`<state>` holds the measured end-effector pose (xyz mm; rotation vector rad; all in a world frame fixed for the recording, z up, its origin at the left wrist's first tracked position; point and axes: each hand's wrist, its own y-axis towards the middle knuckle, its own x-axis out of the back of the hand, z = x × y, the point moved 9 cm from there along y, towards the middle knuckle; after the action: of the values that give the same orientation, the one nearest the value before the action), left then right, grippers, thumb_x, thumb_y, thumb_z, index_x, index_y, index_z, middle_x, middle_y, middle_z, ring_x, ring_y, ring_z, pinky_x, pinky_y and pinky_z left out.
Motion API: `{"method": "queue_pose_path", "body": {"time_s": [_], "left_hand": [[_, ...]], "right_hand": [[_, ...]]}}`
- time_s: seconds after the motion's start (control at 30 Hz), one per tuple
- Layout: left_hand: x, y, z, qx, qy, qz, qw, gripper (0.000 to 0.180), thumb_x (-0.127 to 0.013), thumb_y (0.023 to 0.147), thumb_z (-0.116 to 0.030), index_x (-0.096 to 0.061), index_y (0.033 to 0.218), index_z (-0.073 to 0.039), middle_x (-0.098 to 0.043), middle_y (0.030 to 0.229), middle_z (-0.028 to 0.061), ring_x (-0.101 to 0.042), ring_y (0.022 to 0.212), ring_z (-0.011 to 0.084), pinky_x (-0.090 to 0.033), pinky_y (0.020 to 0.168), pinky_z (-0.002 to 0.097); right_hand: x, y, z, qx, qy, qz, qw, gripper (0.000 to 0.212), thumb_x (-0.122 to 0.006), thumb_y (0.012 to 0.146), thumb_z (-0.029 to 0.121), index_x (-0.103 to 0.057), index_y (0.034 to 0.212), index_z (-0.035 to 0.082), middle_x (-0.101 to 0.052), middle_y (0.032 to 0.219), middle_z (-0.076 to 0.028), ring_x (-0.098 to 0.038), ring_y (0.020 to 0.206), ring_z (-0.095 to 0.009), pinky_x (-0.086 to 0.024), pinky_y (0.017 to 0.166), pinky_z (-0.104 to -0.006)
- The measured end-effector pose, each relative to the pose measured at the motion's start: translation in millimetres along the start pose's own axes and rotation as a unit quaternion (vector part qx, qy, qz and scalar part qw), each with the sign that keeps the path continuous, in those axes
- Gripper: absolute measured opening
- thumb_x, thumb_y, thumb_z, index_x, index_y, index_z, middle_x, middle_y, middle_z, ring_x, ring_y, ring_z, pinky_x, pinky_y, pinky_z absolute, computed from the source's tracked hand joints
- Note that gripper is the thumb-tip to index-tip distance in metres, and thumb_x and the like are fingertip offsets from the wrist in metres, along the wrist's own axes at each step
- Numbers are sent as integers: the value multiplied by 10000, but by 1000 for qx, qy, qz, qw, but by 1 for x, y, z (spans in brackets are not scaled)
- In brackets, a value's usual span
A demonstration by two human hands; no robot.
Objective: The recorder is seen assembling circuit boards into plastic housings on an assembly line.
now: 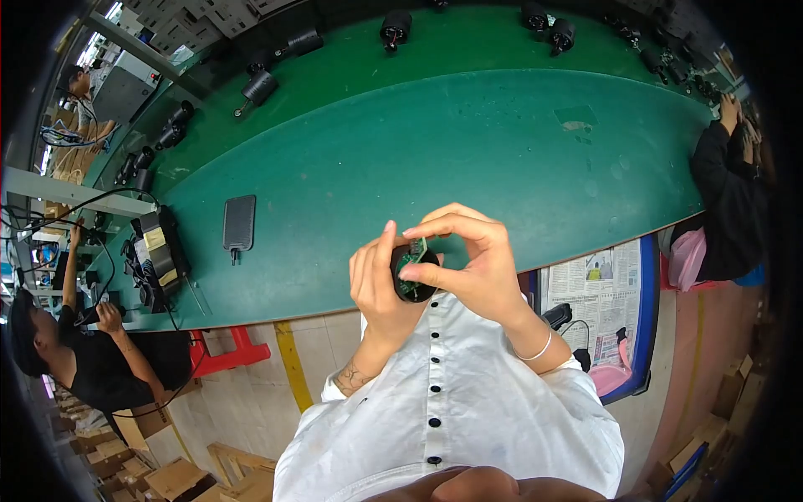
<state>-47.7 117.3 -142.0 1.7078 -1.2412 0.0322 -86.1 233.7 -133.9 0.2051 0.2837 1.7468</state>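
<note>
Black housing and circuit board held in both hands, just above the tabletop's near edge.

Left hand [374,280] is curled around the black cylindrical housing [424,294], open end tipped up toward me, presumably to steady it and keep the inside in sight. Right hand [481,268] has thumb and forefinger closed on the green circuit board [416,253] at that opening; a fingertip pinch likely spares its parts. Below the near edge, to the right: blue-rimmed tray [647,309], newspaper [569,289] inside, probably as a liner. On the green tabletop [502,151], toward its left end, a flat black rectangular piece [239,222] lies apart from my hands. Black motor-like cylinders [396,29] lie spaced along the far edge, perhaps to leave working room.
</note>
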Motion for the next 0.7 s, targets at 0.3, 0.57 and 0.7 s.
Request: {"method": "queue_pose_path", "body": {"time_s": [0.3, 0.57, 0.7], "left_hand": [[-2, 9, 0, 38, -85, 8, 996, 731, -827, 546, -91, -515, 1202, -8, -596, 996, 106, -546, 883, 238, -454, 763, 358], [4, 10, 7, 33, -213, -24, 976, 634, -802, 535, -18, -531, 1106, -75, -534, 955, 77, -511, 889, 224, -478, 829, 379], [4, 6, 13, 56, -278, -53, 957, 592, -816, 520, -11, -545, 1040, -94, -510, 947, 64, -497, 875, 224, -493, 832, 404]], "right_hand": [[7, -27, 44, 195, -153, -170, 954, 254, -750, 621, -96, -699, 845, 11, -672, 878, -92, -601, 714, -132, -504, 691, -228], [6, -18, 29, 87, -61, -136, 985, 186, -748, 617, -66, -697, 767, 30, -640, 907, -81, -588, 835, -163, -490, 719, -252], [1, -13, 28, 82, -56, -87, 991, 171, -753, 608, -43, -695, 748, 39, -615, 918, -71, -575, 909, -186, -479, 749, -270]]}}
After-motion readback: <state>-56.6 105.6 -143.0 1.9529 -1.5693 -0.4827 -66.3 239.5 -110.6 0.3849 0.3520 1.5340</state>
